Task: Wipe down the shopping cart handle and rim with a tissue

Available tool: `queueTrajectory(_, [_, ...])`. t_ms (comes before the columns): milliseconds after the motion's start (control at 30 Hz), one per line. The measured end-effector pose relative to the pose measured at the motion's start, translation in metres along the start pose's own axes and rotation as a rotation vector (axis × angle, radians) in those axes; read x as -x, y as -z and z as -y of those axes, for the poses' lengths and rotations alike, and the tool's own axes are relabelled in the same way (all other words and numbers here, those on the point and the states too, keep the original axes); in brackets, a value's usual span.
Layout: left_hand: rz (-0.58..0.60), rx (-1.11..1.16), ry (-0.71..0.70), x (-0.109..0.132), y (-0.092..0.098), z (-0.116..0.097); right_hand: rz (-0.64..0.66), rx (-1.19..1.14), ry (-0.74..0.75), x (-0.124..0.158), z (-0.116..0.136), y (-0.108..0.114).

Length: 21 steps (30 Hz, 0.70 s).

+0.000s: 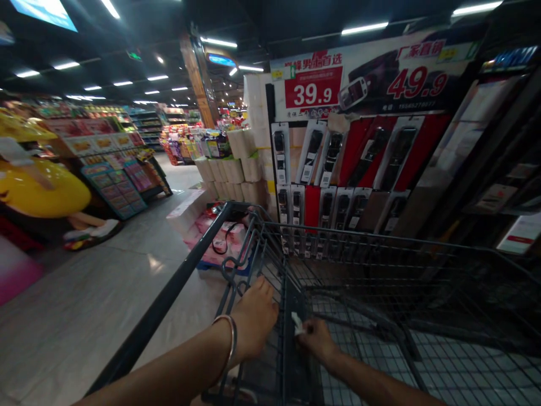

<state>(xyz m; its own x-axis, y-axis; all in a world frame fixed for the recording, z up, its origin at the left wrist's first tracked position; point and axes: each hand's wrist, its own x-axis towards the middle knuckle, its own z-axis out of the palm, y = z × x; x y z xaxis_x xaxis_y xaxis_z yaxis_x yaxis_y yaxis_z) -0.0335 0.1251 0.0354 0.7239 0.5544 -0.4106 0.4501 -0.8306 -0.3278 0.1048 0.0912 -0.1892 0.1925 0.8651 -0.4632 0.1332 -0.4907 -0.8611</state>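
Observation:
A dark wire shopping cart (380,248) fills the lower middle and right of the view. My left hand (253,321), a bangle on its wrist, curls over the cart's near rail by the folded child-seat flap. My right hand (315,338) is closed on the same rail a little to the right, with a small white scrap (297,323) pinched in its fingers. The cart's basket shows nothing inside. Its long side rail (177,287) runs off to the lower left.
A display rack of boxed razors (338,169) with price signs 39.9 and 49.9 stands just beyond the cart. Stacked tissue packs (236,163) and a low pallet of goods (211,231) sit left of it. Snack shelves (114,169) and a yellow figure (38,186) line the tiled aisle (105,293).

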Motion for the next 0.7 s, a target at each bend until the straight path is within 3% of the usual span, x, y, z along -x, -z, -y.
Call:
queueTrajectory(167, [-0.002,-0.048,0.031,-0.002,-0.003,-0.004,-0.083,0.031,0.185,-0.013,0.026,-0.009])
queueTrajectory(333, [0.017,-0.057,0.044,0.001,-0.001,-0.003,-0.165,0.233,0.353,-0.02,0.024,-0.011])
queueTrajectory(533, [0.019,-0.018,0.058,-0.002,-0.006,-0.002,-0.224,0.322,0.321,-0.029,0.008,-0.006])
queueTrajectory(700, [0.02,0.04,0.084,-0.013,-0.015,-0.001,-0.197,0.334,0.174,-0.04,-0.006,0.003])
